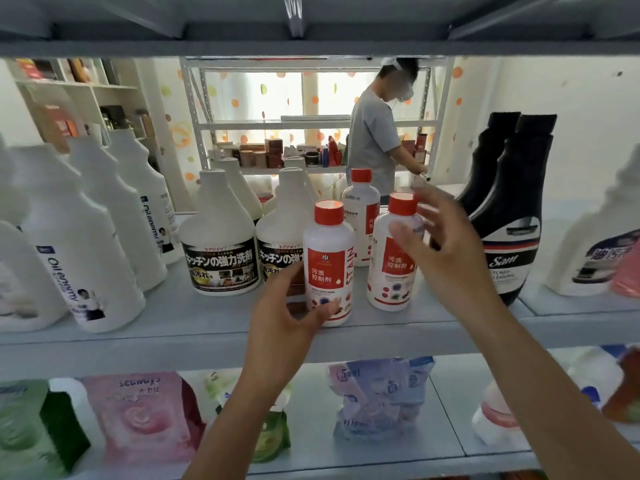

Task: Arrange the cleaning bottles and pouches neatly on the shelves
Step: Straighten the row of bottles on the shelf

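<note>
Red-cap bottle (329, 268) sits near the front of the middle shelf (207, 327), left hand (287, 306) wrapped round its base. Right hand (446, 251) has fingers wide by the second red-cap bottle (394, 261); contact unclear. Side rows look done; this cluster and the lower pouches (138, 417) aren't.

I see bare shelf front (194, 317) at centre left, red-capped bottles (327, 258) crowding mid-frame, black bottles (512, 202) walling the right, white jugs (86, 237) blocking the left.

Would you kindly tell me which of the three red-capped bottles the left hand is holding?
The front-left red-capped bottle, the one nearest the front edge of the shelf, with STAIN printed up its side; the left hand grips its lower body.
</note>
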`<state>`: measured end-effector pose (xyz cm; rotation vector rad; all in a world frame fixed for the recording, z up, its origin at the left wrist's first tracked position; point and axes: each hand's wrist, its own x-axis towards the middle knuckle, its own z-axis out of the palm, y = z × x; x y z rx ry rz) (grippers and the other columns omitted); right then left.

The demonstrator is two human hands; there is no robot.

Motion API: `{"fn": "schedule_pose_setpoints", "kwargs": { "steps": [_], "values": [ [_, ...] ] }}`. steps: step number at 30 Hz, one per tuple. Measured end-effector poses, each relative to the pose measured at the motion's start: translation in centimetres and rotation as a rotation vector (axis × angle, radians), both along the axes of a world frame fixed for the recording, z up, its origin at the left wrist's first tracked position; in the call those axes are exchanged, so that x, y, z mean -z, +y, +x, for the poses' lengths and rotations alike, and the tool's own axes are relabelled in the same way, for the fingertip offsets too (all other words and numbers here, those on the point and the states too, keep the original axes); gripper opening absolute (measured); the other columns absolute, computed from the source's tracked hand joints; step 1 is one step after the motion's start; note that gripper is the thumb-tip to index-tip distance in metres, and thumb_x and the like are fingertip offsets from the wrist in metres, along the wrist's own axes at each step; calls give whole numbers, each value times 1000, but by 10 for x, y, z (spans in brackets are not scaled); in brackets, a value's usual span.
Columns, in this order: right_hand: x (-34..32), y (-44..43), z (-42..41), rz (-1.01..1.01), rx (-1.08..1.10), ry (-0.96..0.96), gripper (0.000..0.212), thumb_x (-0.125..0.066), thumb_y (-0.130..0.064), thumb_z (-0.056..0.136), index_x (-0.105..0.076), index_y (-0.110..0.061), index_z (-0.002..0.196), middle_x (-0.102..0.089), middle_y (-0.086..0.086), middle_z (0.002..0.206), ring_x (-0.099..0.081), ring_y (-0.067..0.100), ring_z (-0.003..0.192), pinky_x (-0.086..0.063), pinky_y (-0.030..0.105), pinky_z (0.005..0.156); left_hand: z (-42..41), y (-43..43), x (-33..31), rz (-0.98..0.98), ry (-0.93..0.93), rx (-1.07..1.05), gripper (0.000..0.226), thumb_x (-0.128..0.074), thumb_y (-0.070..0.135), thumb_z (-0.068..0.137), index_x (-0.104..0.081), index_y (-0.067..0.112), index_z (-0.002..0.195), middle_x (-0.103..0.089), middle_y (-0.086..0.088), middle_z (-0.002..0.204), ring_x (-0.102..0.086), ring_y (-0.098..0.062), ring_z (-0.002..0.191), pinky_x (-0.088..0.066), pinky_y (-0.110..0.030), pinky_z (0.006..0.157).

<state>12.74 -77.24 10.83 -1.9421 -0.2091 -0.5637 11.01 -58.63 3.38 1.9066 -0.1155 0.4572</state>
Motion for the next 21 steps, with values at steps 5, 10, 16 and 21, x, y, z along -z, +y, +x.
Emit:
{"fn": "schedule_pose_setpoints", "kwargs": {
  "steps": [5,10,16,21],
  "values": [
    [-64,13,20,-183,13,-161,18,-60,-31,90,-64,-26,107,-60,-8,120,-55,6,107,-45,23,89,2,8,0,-9,5,8,62,-79,19,74,-53,26,130,-60,11,123,-59,-3,106,-52,-16,82],
    [-108,27,80,-621,1,-48,30,-68,-24,86,-62,-16,115,-60,-1,119,-52,12,95,-39,19,68,4,10,1,-11,0,33,62,-79,19,75,-53,27,130,-61,11,123,-59,-5,108,-54,-26,90],
    [-110,43,119,-874,-116,427,60,-74,-10,79,-49,-13,133,-54,9,128,-55,23,97,-54,29,67,5,12,3,-9,-12,56,61,-78,20,76,-51,30,130,-59,11,125,-58,-5,109,-54,-27,91],
    [-110,46,120,-898,-136,404,42,-77,-8,75,-62,-1,114,-65,12,108,-63,22,85,-56,24,55,6,13,2,-5,-20,69,61,-78,20,77,-50,33,129,-58,12,126,-57,-6,112,-53,-30,95]
  ]
}}
